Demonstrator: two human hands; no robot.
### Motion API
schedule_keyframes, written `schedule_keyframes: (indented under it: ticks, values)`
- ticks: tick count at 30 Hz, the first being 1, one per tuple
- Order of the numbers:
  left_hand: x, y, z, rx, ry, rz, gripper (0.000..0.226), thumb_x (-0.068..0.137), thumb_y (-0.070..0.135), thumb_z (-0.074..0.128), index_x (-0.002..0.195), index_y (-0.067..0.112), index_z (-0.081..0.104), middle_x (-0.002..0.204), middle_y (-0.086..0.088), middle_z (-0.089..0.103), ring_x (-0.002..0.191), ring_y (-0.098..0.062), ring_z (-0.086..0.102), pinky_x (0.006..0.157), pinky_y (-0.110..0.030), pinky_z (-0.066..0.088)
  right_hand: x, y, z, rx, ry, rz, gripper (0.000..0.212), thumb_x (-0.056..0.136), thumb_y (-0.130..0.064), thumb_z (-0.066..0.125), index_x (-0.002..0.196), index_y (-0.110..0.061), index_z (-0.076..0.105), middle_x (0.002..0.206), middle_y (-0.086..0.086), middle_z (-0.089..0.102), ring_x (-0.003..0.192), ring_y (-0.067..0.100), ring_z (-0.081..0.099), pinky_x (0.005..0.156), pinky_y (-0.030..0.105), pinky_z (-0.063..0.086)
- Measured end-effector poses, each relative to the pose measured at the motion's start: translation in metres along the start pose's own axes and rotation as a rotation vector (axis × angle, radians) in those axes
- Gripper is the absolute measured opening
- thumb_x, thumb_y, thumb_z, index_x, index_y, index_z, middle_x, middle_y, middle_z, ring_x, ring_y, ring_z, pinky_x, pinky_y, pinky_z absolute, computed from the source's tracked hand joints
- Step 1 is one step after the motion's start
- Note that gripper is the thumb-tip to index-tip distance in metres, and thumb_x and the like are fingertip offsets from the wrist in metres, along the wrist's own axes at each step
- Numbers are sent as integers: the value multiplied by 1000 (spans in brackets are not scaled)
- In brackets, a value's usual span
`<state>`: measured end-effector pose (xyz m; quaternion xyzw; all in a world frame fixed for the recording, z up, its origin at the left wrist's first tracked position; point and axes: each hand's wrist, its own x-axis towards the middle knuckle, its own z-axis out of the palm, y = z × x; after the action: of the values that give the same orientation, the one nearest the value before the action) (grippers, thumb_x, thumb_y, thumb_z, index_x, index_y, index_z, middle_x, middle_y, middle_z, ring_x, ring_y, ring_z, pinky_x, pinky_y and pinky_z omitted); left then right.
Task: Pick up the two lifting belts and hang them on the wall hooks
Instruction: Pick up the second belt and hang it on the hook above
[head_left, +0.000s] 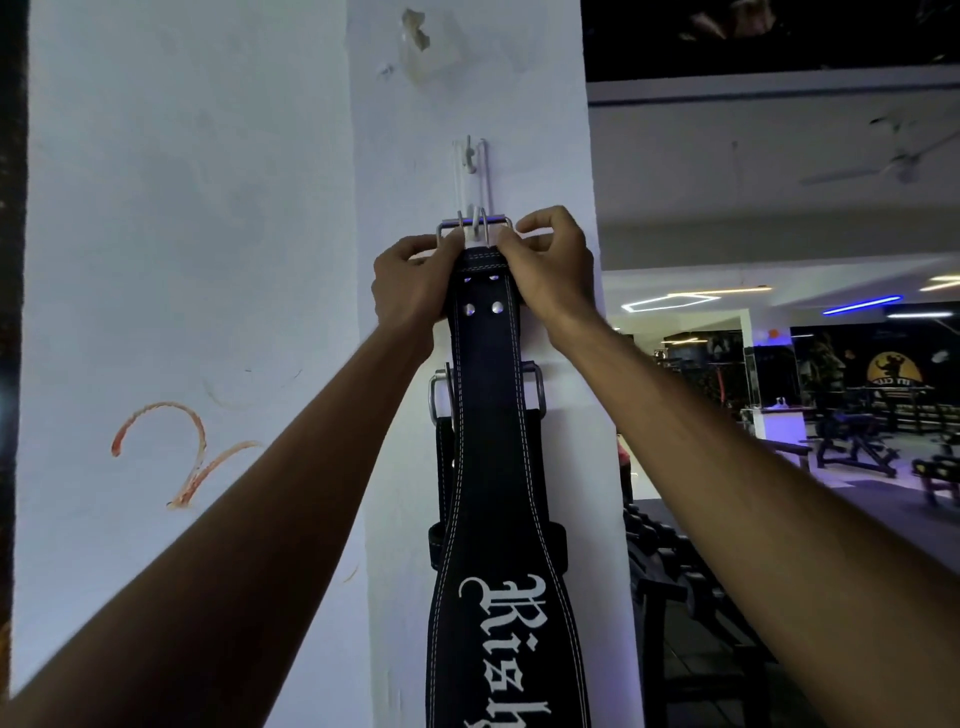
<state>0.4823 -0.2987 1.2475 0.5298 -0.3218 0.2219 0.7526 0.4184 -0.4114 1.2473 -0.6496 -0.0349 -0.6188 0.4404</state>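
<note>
A black lifting belt (493, 467) with white stitching and white lettering hangs down the white pillar. Its metal buckle (474, 224) sits over the lower prong of a white wall hook (471, 171). My left hand (410, 283) grips the belt's top left edge by the buckle. On the opposite side, my right hand (548, 270) pinches the top edge and the buckle's corner. Behind the front belt hangs a second black belt (444, 452); its buckle (436, 387) shows on both sides lower down, and whatever holds it up is hidden.
The white pillar (519, 104) has a broken fitting near its top (418, 44). A wall with a red scrawl (171, 447) lies to the left. Dumbbell racks (670, 571) stand right of the pillar, with gym benches (852, 441) farther back.
</note>
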Motion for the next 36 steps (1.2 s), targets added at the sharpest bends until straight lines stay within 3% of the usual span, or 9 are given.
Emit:
schedule_keyframes:
  ticks: [4,6,9,13,17,22,26,31,36]
  values:
    - [-32,-21,-21,-31,8,111,43,85,41,77,120,22,61,123,-8,62,102,-17,69,64,-22,59,-38,18,-15,96,-4,-98,31,84,-25,73,111,-19,59,97,-9,66,80,-4,66,79,32,59]
    - [-47,-31,-31,-50,-35,92,39,88,32,76,121,13,64,116,-15,68,89,-18,72,65,-24,60,-56,31,-22,156,-73,-142,36,84,-15,75,116,-14,58,101,-8,67,84,3,69,76,28,60]
    - [-63,-40,-42,-42,-116,55,31,92,24,73,116,4,69,95,-14,77,69,-16,73,67,-29,62,-71,44,-26,171,-132,-161,35,85,-7,74,118,-8,59,105,8,71,85,20,72,77,36,62]
    - [-71,-38,-44,-60,-155,83,19,94,16,70,103,1,75,85,-11,78,70,-19,75,70,-31,63,-74,43,-26,169,-118,-154,32,85,-8,74,116,-9,62,101,5,73,79,10,73,76,33,62]
    - [-79,-41,-47,-10,-218,49,17,92,13,72,105,3,75,89,-14,77,77,-20,74,74,-34,64,-84,43,-33,197,-147,-103,37,85,-10,75,120,-13,62,100,9,74,82,14,74,75,36,63]
    - [-96,-43,-45,18,-208,-2,15,95,16,69,103,6,75,78,0,78,69,-11,72,63,-25,61,-105,54,-47,201,-212,-67,39,83,0,75,118,-9,62,100,6,71,87,18,70,75,23,57]
    - [-113,-46,-45,67,-198,-38,8,94,15,70,98,9,75,73,5,77,65,-3,70,57,-18,55,-112,62,-54,215,-280,25,39,81,-3,78,116,-11,63,94,7,72,84,17,71,75,34,58]
    - [-147,-59,-57,145,-137,-120,6,90,18,75,93,14,77,88,-10,80,77,-16,73,79,-42,61,-139,68,-62,163,-314,75,37,81,-6,78,113,-15,63,85,-2,70,74,1,67,71,16,54]
    - [-186,-50,-82,348,-28,-102,18,92,34,70,103,21,76,95,0,79,89,-20,75,86,-43,62,-178,51,-85,-66,-252,86,25,89,-24,71,112,-17,66,93,-5,72,83,3,68,81,34,60]
